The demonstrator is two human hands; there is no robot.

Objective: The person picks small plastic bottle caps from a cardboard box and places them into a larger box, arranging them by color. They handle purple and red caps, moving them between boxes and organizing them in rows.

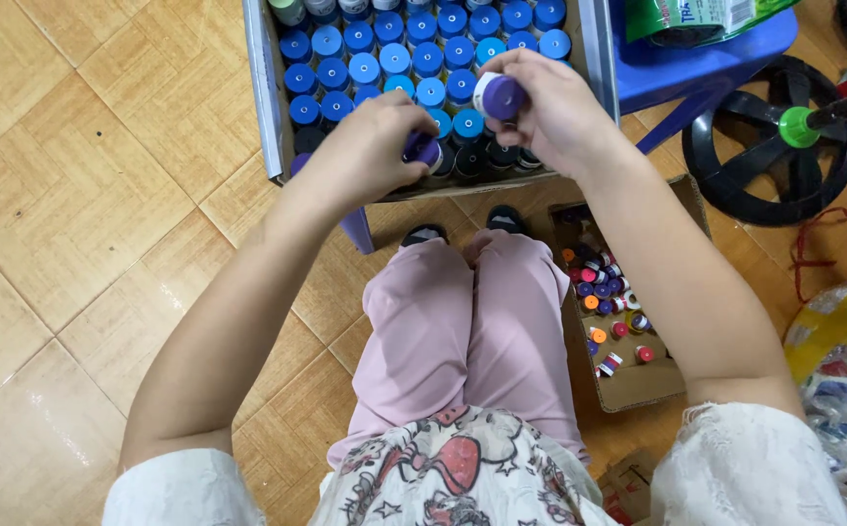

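Fingers of the right hand [550,112] grip a purple-capped spool [497,96], the left hand [370,151] fingers another [422,148]; beyond both, the box [270,117] looks nearly full, its near row unfinished.

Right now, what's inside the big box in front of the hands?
The big box holds rows of upright little bottles with blue caps; some near the front look darker. The left hand and right hand cover several, so those can't be seen.

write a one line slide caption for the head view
Seated person's right hand lifts a purple-capped spool above a cardboard box of blue-capped spools; left hand holds another.
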